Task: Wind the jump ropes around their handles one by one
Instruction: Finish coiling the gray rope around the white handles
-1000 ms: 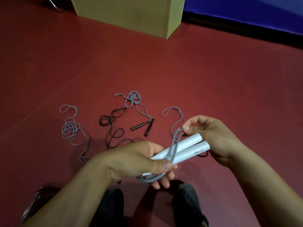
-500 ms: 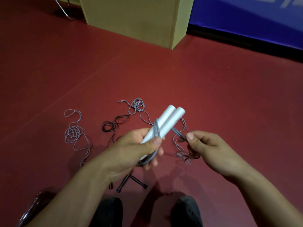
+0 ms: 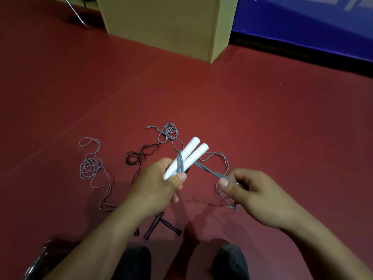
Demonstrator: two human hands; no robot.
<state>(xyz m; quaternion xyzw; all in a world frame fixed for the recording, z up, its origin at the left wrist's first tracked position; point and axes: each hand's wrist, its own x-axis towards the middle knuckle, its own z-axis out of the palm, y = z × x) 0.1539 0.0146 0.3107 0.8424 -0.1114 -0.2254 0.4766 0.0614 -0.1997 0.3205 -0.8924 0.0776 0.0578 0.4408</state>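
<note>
My left hand [image 3: 159, 184] grips two white handles [image 3: 191, 152] held side by side, their free ends pointing up and to the right. Grey rope [image 3: 180, 163] crosses the handles in a couple of turns just above my thumb. From there a doubled grey strand [image 3: 210, 171] runs taut down to my right hand [image 3: 248, 190], which pinches it between thumb and fingers. The slack of this rope hangs in loops [image 3: 224, 197] below my right hand.
On the red floor lie a loose grey rope [image 3: 89, 166] at the left, a dark rope [image 3: 139, 156], another grey tangle [image 3: 169, 132] and black handles [image 3: 157, 225] under my left wrist. A tan cabinet [image 3: 171, 23] stands behind. My shoes [image 3: 230, 261] are at the bottom.
My left hand swung the white handles from pointing right to pointing up. My right hand moved from the handle tips down to the right and drew the grey strand taut.
</note>
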